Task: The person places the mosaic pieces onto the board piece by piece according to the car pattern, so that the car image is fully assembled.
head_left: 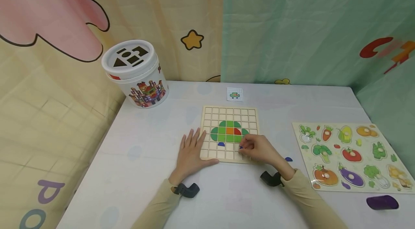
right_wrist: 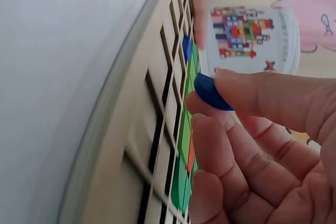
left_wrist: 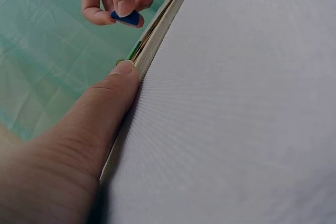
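Meanwhile, right hand [head_left: 259,149] pinches blue piece [right_wrist: 210,92]; left hand [head_left: 191,153] flat on grid board [head_left: 212,113].

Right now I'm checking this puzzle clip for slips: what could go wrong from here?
The right hand pinches the small blue piece only by its edge above the grid board, so it might slip or seat crooked. Its fingers hover close to the green tiles and could nudge them. The left hand presses one corner only, so the board may pivot.
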